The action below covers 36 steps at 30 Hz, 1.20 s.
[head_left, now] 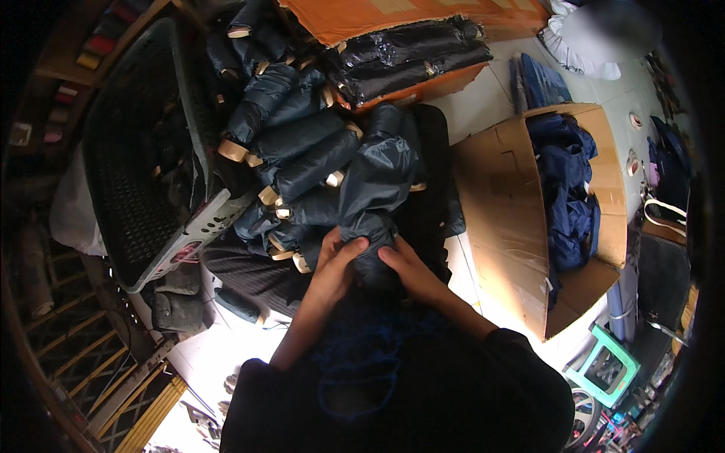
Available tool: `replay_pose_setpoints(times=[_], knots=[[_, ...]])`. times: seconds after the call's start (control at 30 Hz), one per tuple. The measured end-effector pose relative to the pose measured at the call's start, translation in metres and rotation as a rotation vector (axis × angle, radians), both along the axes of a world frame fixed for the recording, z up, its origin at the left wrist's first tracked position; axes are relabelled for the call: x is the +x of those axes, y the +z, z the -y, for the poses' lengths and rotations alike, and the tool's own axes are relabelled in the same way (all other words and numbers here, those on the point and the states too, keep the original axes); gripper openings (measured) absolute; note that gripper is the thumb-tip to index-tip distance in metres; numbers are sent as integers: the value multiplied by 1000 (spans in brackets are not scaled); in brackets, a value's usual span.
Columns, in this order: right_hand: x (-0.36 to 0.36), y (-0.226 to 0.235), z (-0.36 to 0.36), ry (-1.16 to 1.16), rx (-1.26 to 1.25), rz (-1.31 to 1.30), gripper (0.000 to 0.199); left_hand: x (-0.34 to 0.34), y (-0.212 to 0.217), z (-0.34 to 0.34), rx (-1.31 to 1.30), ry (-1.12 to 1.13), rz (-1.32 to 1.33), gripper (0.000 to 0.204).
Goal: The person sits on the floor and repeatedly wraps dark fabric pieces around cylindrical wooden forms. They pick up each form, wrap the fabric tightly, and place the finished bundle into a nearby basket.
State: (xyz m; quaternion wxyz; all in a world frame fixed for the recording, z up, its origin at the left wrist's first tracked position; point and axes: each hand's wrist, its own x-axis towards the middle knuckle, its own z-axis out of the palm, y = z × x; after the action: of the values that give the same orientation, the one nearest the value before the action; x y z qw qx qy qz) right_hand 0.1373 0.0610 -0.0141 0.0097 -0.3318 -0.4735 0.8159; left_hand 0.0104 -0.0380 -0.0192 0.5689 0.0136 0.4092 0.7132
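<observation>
Both my hands grip a dark, shiny fabric bundle that looks like a folded umbrella (377, 177), held in front of my chest. My left hand (337, 260) is closed round the left side of its near end, thumb on top. On the other side, my right hand (408, 268) pinches the same gathered fabric with the thumb pressed in. The fingers beneath are hidden. Just beyond and left of my hands lies a pile of similar rolled umbrellas (313, 162) with tan, wood-coloured ends.
A dark plastic basket (189, 90) lies tipped at the left. To the right stands an open cardboard box (502, 226) holding blue fabric (563, 189). Black plastic-wrapped packs (411, 57) lie in an orange carton (400, 15) at the back. A green stool (608, 366) is at lower right.
</observation>
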Motion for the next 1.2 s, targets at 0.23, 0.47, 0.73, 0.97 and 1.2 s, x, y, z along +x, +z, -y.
replay_pose_setpoints(times=[0.23,0.47,0.73,0.97,1.2], knots=[[-10,-2,3,-62,172,26,52,8,5,-7,-131,116,-173,38],[-25,14,-5,-132,355,-154,55,-14,19,-9,-120,370,-1600,31],[-24,12,-12,-82,358,-121,51,-37,24,-5,-29,146,-1583,16],[-29,14,-7,-197,398,-105,44,-29,24,-10,77,130,-1704,20],[-31,29,-16,-52,617,-94,45,-27,34,-9,40,144,-1595,21]])
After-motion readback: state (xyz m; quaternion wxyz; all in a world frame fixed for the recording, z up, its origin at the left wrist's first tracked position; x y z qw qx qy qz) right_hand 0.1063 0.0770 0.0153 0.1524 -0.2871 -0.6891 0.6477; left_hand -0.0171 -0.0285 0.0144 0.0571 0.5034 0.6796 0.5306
